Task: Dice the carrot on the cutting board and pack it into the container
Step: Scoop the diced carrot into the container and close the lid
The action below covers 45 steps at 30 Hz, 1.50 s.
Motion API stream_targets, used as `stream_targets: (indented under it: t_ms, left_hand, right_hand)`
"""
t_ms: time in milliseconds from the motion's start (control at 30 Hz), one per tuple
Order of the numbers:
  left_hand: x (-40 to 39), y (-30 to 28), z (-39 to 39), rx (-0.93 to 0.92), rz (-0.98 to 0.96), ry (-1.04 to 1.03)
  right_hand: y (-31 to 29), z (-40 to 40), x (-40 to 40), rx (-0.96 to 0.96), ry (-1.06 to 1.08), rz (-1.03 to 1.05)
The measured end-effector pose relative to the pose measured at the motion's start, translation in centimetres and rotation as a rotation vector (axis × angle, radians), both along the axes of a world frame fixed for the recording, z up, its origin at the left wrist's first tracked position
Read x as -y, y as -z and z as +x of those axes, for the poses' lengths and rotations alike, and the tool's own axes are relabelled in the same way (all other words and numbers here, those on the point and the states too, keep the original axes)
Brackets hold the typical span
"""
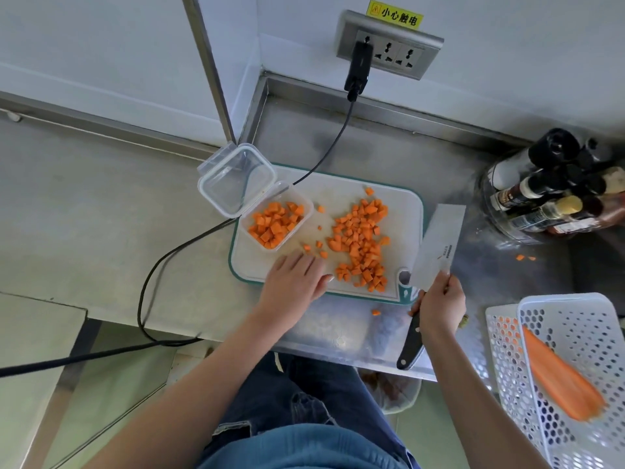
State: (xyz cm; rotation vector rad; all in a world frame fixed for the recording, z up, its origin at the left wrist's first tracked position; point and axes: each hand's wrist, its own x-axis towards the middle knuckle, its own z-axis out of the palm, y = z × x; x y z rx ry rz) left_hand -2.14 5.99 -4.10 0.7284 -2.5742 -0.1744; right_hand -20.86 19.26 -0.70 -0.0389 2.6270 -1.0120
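Right hand [439, 304] gripped broad steel cleaver [436, 247], blade pointing away; left hand [294, 282] flat, fingers straight, on white teal-rimmed cutting board [402, 211]; clear square plastic container [277, 221] part-filled with orange carrot dice [362, 238].

The left hand [295, 278] lay flat on the cutting board [407, 211] beside loose carrot dice [362, 242]. The right hand [441, 304] gripped a cleaver [436, 247]. The open container [276, 225] held more dice.

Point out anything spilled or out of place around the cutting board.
Carrot dice have strayed off the cutting board: one piece lies on the steel counter near its front edge, two more beyond the cleaver. A black cable also crosses the board's corner.
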Motion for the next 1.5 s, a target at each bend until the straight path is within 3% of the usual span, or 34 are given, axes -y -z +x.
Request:
stream_targets:
  t_ms: [100, 300, 433, 600, 667, 800, 1000, 1100, 1267, 1500]
  left_hand:
    - [0.7, 1.7, -3.8, -0.034, 0.099, 0.039]
    - [2.6, 2.1, -7.8, 0.039, 0.116, 0.033]
    - [3.9, 1.8, -10.1, 0.049, 0.337, 0.066]
    - [5.3, 2.6, -13.2, 0.234, 0.603, 0.092]
    - [5.1, 2.5, -13.4, 0.202, 0.600, 0.096]
    - [4.4, 2.4, -12.6, -0.047, 0.641, 0.156]
    - [3.5, 2.1, -12.0, -0.165, 0.635, 0.193]
    - [2.8, 2.6, -12.1, -0.155, 0.542, 0.237]
    - [1.7, 3.7, -12.5, 0.015, 0.395, 0.255]
    - [1.0, 3.6, -13.2, -0.125, 0.551, 0.260]
  right_hand:
    - [0.6, 1.5, -1.4, 0.079, 0.031, -0.022]
    - [2.9, 4.9, -2.4, 0.116, 0.052, -0.015]
    - [3.7, 6.6, -1.6, 0.178, 0.139, -0.042]
    - [3.3, 7.6, 0.5, 0.201, 0.197, -0.089]
    - [3.1, 8.0, 1.6, 0.184, 0.195, -0.095]
    - [2.7, 8.2, 3.7, 0.185, 0.234, -0.100]
    - [2.7, 7.7, 5.8, 0.124, 0.212, -0.097]
    - [2.8, 7.4, 6.8, 0.080, 0.203, -0.128]
    - [3.1, 7.2, 7.1, 0.094, 0.200, -0.143]
    - [3.4, 7.4, 7.1, 0.126, 0.252, -0.194]
